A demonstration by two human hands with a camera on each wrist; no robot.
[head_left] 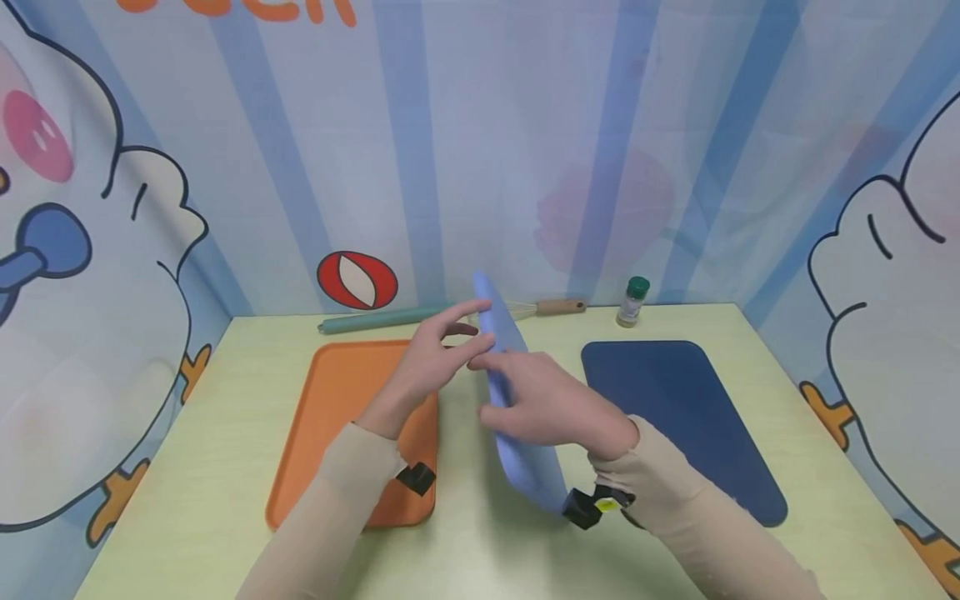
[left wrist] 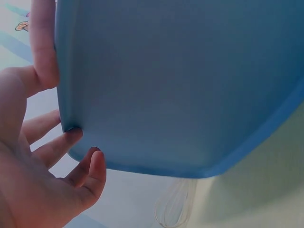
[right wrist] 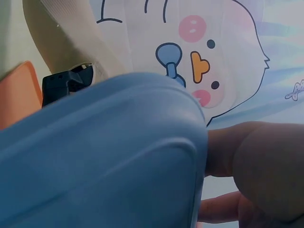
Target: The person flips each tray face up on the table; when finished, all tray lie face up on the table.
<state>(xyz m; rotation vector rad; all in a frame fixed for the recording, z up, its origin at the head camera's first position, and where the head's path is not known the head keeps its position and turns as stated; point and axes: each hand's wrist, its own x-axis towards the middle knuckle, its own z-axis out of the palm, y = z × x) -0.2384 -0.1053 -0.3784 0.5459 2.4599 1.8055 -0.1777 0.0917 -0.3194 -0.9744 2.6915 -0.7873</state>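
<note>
A light blue tray [head_left: 536,467] stands tilted on its edge between the hands, over the middle of the table. My left hand [head_left: 427,358] holds its far upper rim; in the left wrist view, fingertips [left wrist: 73,135] lie at the rim near a rounded corner. Lower along the same rim, my right hand [head_left: 551,404] grips the tray, its thumb and index finger reaching round the edge. In the right wrist view the tray's underside [right wrist: 118,156] hides much of the scene, and the right fingers show only partly.
An orange tray [head_left: 360,375] lies at left, partly under the left forearm. At right lies a dark blue tray [head_left: 667,400]. Along the back are a teal stick-like tool [head_left: 375,320], a whisk [head_left: 558,307] and a green-capped spice jar [head_left: 632,302]. A printed cloth [head_left: 495,125] rises behind.
</note>
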